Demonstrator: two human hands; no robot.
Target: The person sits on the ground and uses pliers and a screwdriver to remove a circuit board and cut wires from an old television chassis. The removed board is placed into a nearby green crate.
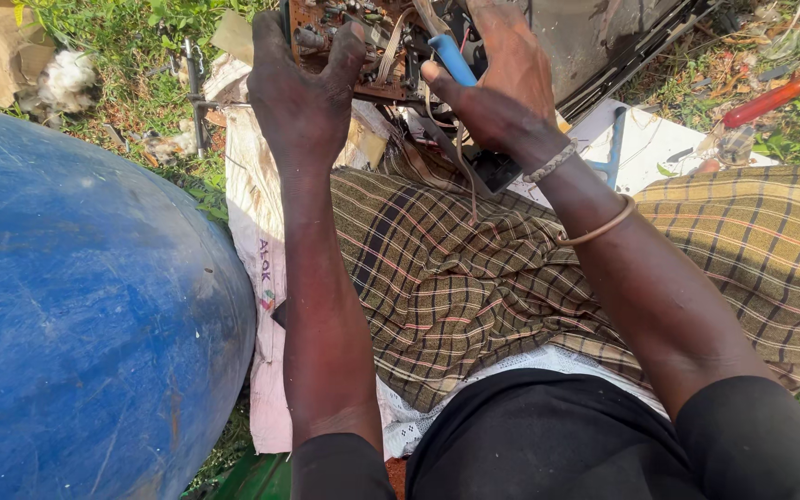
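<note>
A brown circuit board (391, 42) with several components and wires lies tilted at the top of the view, over my lap. My left hand (300, 93) grips the board's left edge, fingers curled over it. My right hand (497, 88) is closed on a blue-handled tool (453, 58), whose handle points down toward the board; its tip is hidden behind my fingers. Thin cables (456, 153) hang from the board down onto the checked cloth (474, 278) across my knees.
A big blue drum (76, 315) fills the left side. A white printed sack (256, 231) lies under my left arm. A red-handled tool (766, 102) rests in the grass at the right, near a white sheet (659, 148) and a dark metal casing (604, 46).
</note>
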